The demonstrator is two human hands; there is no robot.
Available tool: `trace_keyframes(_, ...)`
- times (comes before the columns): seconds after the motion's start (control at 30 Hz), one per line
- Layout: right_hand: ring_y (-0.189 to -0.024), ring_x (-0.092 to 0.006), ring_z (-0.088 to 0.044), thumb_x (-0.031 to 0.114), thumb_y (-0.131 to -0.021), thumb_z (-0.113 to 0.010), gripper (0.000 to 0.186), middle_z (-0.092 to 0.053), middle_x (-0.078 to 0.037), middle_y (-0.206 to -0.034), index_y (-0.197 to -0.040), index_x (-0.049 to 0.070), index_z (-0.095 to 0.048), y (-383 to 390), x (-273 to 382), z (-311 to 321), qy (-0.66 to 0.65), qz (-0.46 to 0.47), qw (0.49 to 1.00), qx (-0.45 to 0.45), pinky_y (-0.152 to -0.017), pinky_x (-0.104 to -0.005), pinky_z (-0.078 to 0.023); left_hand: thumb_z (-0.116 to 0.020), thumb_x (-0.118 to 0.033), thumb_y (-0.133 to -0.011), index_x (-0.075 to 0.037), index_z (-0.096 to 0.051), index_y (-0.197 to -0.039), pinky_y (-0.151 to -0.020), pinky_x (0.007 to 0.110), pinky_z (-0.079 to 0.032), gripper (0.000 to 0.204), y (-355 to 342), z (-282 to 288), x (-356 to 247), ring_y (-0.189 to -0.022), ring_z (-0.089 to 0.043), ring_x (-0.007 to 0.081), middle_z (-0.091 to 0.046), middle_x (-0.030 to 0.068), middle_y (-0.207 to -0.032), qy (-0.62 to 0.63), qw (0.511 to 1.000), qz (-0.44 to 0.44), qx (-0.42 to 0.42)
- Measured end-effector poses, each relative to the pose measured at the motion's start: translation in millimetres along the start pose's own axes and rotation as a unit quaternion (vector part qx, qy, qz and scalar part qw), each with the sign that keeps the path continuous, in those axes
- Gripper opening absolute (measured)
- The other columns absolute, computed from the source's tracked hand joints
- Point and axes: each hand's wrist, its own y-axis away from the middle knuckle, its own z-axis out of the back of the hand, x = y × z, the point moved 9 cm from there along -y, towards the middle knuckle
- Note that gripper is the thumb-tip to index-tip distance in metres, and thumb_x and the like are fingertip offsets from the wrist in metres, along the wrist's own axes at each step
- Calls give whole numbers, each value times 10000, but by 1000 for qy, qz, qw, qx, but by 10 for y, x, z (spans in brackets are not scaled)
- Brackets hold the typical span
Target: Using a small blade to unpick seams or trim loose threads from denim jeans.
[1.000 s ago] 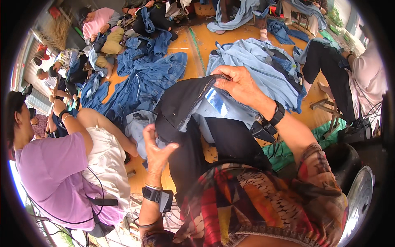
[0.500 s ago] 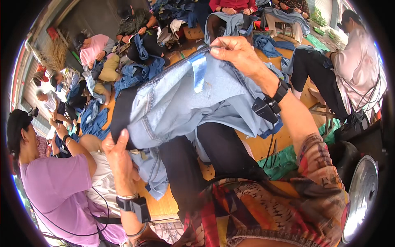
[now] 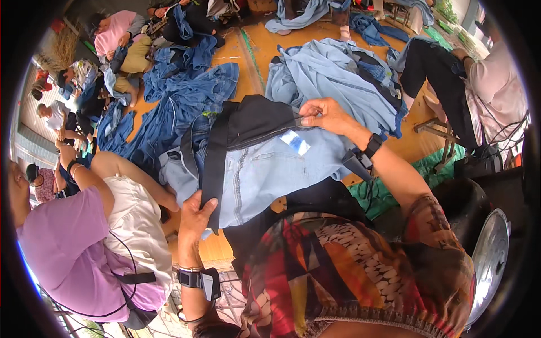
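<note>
What a spread, the pale denim pile [image 3: 327,79], sprawling over the orange floor [image 3: 230,49]! Just left of that pile runs a thin green strip [image 3: 252,58], then a darker denim heap [image 3: 169,121]. To its right, a wooden stool [image 3: 437,126] near a pale-topped co-worker [image 3: 497,87]; below right, green sheeting [image 3: 403,192], and farther down, a shiny metal disc [image 3: 489,260].

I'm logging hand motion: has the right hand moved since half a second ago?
Yes: the right hand is lower now, nearer level with the wooden stool.
</note>
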Motion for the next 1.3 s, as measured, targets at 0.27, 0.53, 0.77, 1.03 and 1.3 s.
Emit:
trace_keyframes(0.27,-748,-68,-540,24,-777,-671,185,-615,-2,-866,-958,21,-634,210,1193,-202,4,94,992,-86,-645,-203,-439,-640,-46,-805,24,-557,-1130,-679,295,-463,343,-80,36,-916,-793,-597,166,-615,120,-953,-239,941,-168,-172)
trace_keyframes(0.53,-745,-232,-626,-84,-733,-628,254,-607,-90,-934,-968,10,-603,325,1179,-894,149,202,968,9,-610,-311,-517,-636,12,-783,28,-549,-1142,-612,220,-423,369,-569,39,-480,-675,-513,83,-559,40,-830,-73,985,-86,-133)
trace_keyframes(0.77,-757,-264,-624,-24,-757,-630,171,-589,-79,-863,-916,21,-585,394,974,-928,109,158,981,13,-643,-339,-511,-654,35,-761,21,-588,-966,-570,206,-394,216,-539,-81,-587,-624,-477,47,-515,-27,-669,-36,990,-93,-97)
trace_keyframes(1.03,-677,-177,-586,-74,-762,-617,150,-590,-75,-797,-885,12,-605,427,1170,-739,73,171,982,-19,-576,-261,-465,-584,43,-799,-14,-582,-1016,-810,194,-413,225,-489,-280,-812,-862,-535,55,-613,1,-957,173,981,-84,24)
trace_keyframes(1.3,-688,-176,-597,-106,-756,-572,178,-585,-80,-802,-898,0,-595,400,1176,-883,36,176,984,4,-595,-259,-481,-579,27,-795,-12,-560,-1144,-866,241,-432,352,-386,-289,-721,-961,-581,112,-632,40,-1053,276,958,-70,34)
